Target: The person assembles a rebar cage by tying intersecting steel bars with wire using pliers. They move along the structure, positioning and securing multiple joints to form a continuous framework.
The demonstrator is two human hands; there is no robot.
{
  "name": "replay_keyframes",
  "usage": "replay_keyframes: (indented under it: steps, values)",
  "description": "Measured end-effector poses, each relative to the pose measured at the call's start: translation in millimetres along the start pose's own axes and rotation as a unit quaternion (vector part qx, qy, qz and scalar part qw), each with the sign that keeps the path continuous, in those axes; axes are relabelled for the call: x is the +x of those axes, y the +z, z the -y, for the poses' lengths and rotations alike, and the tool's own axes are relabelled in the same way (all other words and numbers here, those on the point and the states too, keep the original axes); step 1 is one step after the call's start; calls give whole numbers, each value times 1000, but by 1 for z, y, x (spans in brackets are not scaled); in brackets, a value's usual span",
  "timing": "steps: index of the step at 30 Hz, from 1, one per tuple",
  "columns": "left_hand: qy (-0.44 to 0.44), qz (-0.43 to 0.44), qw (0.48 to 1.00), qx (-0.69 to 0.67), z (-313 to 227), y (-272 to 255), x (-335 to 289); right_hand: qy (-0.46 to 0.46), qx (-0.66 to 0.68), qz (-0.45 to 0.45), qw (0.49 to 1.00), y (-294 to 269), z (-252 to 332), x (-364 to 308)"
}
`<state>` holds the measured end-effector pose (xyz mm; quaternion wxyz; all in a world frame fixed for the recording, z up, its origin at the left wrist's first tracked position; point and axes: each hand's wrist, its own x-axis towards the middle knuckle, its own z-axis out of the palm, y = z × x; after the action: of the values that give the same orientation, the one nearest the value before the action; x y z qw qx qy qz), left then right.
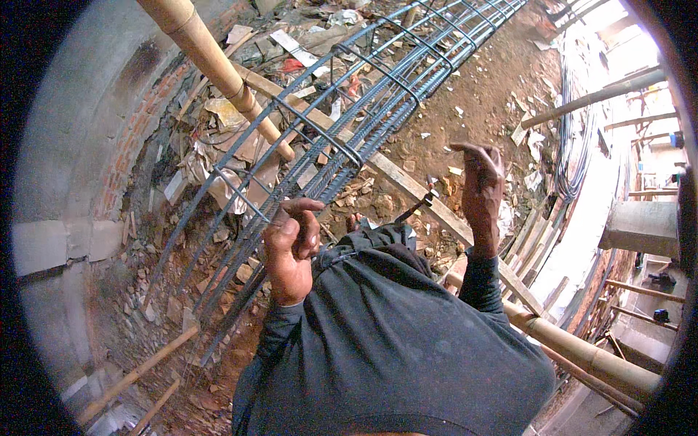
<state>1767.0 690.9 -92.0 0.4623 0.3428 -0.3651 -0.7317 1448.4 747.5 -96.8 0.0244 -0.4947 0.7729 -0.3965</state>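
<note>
My left hand [292, 251] is raised beside the rebar cage [349, 138], its fingers loosely bent and apart with nothing seen in them. It overlaps the bars in this view; whether it touches them I cannot tell. Off to the right, my right hand [483, 182] is held up over the dirt, index finger stretched toward the left and the others bent, nothing seen in it. The cage's long ribbed bars run from lower left to the top right, with square stirrups around them. A thin dark tool [416, 208] sticks out near my waist, its kind unclear.
A wooden batten [418, 190] crosses under the cage. One bamboo pole [218, 73] slants in from the upper left, another [582, 349] lies at lower right. Rubble and scraps cover the dirt ground [494, 80]. A concrete wall [65, 174] stands left; bundled rods [574, 138] lie right.
</note>
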Motion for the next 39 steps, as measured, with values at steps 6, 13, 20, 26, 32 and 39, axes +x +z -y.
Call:
replay_keyframes:
  steps: [6,13,20,26,32,39]
  values:
    - [-18,51,996,67,5,11,2,-11,-15,98,995,14,5,-4]
    - [-22,36,997,68,11,13,2,-53,92,209,972,33,0,6]
    - [13,-12,998,61,11,1,-11,-45,92,169,980,75,10,10]
    - [51,-54,995,62,26,-17,-32,-166,155,-35,973,134,-23,-9]
    - [36,-104,992,64,36,-27,-45,-114,162,-41,979,160,-42,-31]
    - [1,-71,994,85,34,-25,-43,-81,184,-57,978,176,-44,-28]
